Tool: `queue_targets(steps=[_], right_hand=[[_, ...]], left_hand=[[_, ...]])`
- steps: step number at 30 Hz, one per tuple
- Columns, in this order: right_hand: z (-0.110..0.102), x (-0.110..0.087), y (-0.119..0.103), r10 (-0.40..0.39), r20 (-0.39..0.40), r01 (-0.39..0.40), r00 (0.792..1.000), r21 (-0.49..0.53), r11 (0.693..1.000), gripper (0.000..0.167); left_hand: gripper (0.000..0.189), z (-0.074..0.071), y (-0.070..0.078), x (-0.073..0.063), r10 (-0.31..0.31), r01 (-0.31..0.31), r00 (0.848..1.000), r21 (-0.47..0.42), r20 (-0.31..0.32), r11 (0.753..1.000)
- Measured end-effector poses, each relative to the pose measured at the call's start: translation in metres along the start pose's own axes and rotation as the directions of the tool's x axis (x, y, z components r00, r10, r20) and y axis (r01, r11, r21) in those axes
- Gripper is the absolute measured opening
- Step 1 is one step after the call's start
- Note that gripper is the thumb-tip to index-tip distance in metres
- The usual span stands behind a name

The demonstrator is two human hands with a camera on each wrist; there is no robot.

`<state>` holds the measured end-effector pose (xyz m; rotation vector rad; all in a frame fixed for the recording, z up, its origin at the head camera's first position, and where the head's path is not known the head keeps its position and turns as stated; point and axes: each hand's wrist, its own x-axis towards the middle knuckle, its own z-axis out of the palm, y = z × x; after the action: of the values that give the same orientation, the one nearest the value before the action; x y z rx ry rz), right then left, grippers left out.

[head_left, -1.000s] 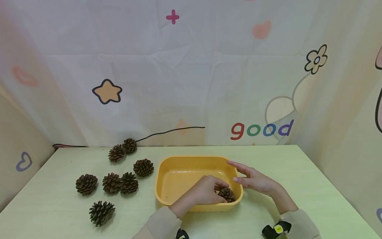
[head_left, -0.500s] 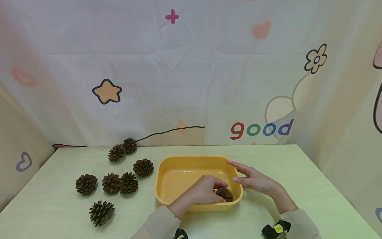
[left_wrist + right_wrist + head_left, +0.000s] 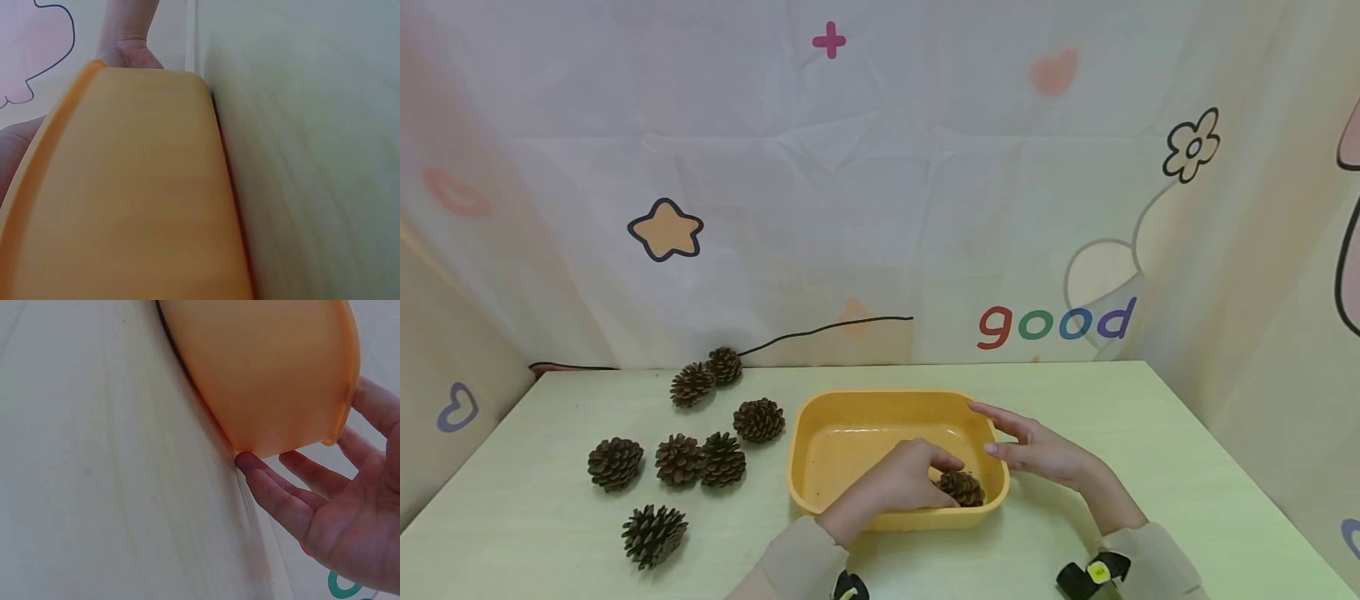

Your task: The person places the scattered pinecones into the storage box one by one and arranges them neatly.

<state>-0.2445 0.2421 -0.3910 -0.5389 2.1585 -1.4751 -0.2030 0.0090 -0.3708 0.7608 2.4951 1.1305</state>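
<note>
And there was the left hand (image 3: 913,479), in over the near rim of the tub (image 3: 887,403), fingers and thumb curled round one side of a pine cone (image 3: 962,490) and, by the look of it, pinching it; how firmly, the views could not tell. That cone sat in the tub's near right corner. Over at the tub's right end, the right hand (image 3: 1041,450) had its fingers parted and only loosely bent, no cone in them, tips touching the outer wall and rim as though to steady it. How far along, then? One cone was inside the tub, the hand not yet off it, so even that one looked unfinished; seven lay outside, neither hand on them. All seven were left of the tub: a single cone (image 3: 758,420) just beside it, a close pair (image 3: 723,459) nearby, an outer cone (image 3: 615,463) past that pair, a front cone (image 3: 655,536) nearer the person than the tub, and a back pair (image 3: 692,385) beyond the tub's far rim. The tally ran: eight pine cones in sight, one tub, two hands, two sleeves (image 3: 797,554). Under the tub stretched one pale table (image 3: 1210,517); behind it hung a printed cloth (image 3: 887,183).
</note>
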Motion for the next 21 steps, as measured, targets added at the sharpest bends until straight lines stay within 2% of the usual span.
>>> queue_targets(steps=[8, 17, 21], right_hand=[[0.0006, 0.0009, -0.0009, 0.007, -0.006, -0.007, 1.0, -0.003, 1.0, 0.061], [-0.0007, 0.0008, 0.0001, 0.001, -0.003, -0.001, 1.0, -0.003, 1.0, 0.061], [-0.0005, 0.0009, 0.001, -0.002, -0.001, 0.002, 1.0, 0.006, 1.0, 0.061]], left_hand=[[0.044, -0.0068, -0.0007, -0.0039, -0.004, 0.005, 1.0, -0.024, 0.018, 1.0], [0.041, -0.0054, -0.001, -0.0033, -0.019, 0.02, 1.0, -0.069, 0.021, 0.997], [0.039, -0.004, -0.002, -0.0027, -0.022, 0.023, 1.0, -0.054, 0.017, 0.998]])
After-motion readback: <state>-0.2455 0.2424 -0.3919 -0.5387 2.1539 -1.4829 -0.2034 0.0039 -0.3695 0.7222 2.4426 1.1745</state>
